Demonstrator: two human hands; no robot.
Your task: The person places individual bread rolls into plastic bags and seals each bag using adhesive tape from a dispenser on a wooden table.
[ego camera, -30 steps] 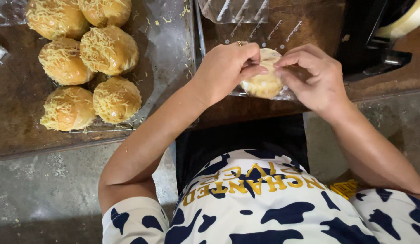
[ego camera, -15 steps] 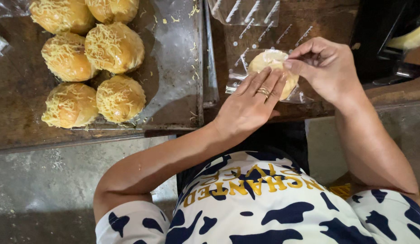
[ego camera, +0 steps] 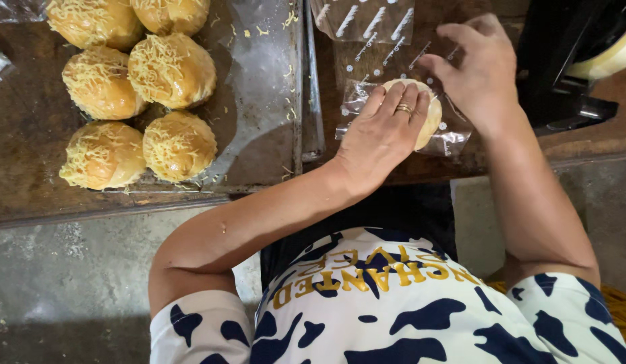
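A pale round bun (ego camera: 431,118) sits inside a clear printed plastic bag (ego camera: 454,135) on the dark tabletop (ego camera: 582,145), just right of the baking tray (ego camera: 259,135). The left hand (ego camera: 383,135) lies flat on the bun, fingers spread, grip released. The right hand (ego camera: 478,74) pinches the bag's far edge. Six cheese-topped buns (ego camera: 171,71) crowd the tray's left side; more empty bags (ego camera: 363,20) lie beyond.

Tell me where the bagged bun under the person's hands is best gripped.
Grip the bagged bun probably by its round sides, coming from above: it lies flat on the table, the left hand pressing its top, the right hand at the far edge. The loose clear wrapper would likely slip.
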